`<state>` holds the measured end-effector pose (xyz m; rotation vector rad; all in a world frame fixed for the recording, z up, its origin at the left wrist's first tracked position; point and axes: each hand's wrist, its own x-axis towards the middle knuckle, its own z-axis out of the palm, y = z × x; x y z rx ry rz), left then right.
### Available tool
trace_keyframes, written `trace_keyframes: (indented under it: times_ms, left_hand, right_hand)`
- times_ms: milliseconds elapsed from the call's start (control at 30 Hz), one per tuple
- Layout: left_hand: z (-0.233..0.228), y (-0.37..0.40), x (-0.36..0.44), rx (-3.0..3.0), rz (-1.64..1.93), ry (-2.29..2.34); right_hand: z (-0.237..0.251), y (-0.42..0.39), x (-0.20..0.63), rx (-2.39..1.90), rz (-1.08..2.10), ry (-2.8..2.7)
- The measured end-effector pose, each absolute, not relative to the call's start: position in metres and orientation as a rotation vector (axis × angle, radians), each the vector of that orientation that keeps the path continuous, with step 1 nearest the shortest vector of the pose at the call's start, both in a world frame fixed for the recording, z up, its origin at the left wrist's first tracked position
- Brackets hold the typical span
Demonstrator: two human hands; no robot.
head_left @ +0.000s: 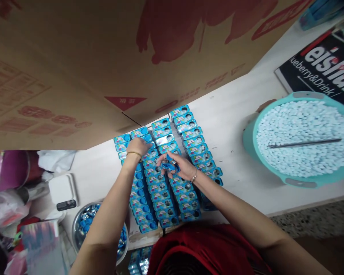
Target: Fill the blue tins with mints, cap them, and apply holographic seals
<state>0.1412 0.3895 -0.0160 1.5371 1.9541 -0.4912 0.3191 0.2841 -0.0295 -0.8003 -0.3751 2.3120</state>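
Landmark: the block of tins, small rectangular blue metal boxes with printed lids, laid in four close rows on a pale, matt table.

Left hand: palm down at the far left corner of the block, fingers curled over a tin there. Whether it grips or only presses on it cannot be told. A thin gold bangle circles the wrist.

Right hand: over the middle of the block, fingers closed round a cluster of small blue pieces with a glint of metal among them; their exact form is too small to tell. A slim bracelet sits at the wrist.

Several tins at the block's far end show shiny silver or windowed tops; those in the left row have round blue centres.

Right of the block, well apart: a round teal plastic tub with moulded handles, filled with small pale-blue pellets. A thin dark rod lies across them. Beyond the tub, a glossy black printed box.

Beyond the block: a large brown corrugated carton with red print, its edge overhanging the far tins.

Left of the block and nearer the person: a round steel bowl holding blue and silvery pieces, and a white flat scale with a dark display.

Nearest the person: a red garment.
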Motion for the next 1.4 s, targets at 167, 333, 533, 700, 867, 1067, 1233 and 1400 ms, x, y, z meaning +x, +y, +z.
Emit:
trace_keyframes:
  times_ms: [167, 333, 533, 700, 867, 1067, 1233, 1400]
  left_hand:
    - [-0.013, 0.398, 0.146, 1.589, -0.726, 1.962]
    - [0.004, 0.374, 0.155, 1.765, -0.307, 1.903]
    - [0.021, 0.309, 0.163, 1.716, 0.302, 1.284]
    - [-0.001, 0.31, 0.148, 1.434, 0.333, 1.774]
    - [-0.013, 0.337, 0.146, 1.572, -0.124, 1.978]
    - [-0.011, 0.354, 0.157, 1.618, -0.656, 1.996]
    - [-0.003, 0.348, 0.156, 1.731, -0.571, 1.996]
    - [0.024, 0.297, 0.174, 1.856, 0.179, 1.451]
  right_hand:
    - [-0.025, 0.284, 0.32, -0.784, 2.38, -0.386]
    - [-0.02, 0.282, 0.325, -0.79, 2.455, -0.327]
    - [-0.02, 0.273, 0.318, -0.816, 2.512, -0.245]
    - [-0.021, 0.266, 0.31, -0.755, 2.514, -0.274]
    - [-0.023, 0.262, 0.316, -0.756, 2.406, -0.234]
    - [-0.028, 0.26, 0.327, -0.77, 2.319, -0.175]
    - [-0.023, 0.257, 0.328, -0.869, 2.275, -0.074]
    - [-0.018, 0.248, 0.321, -1.01, 2.195, 0.036]
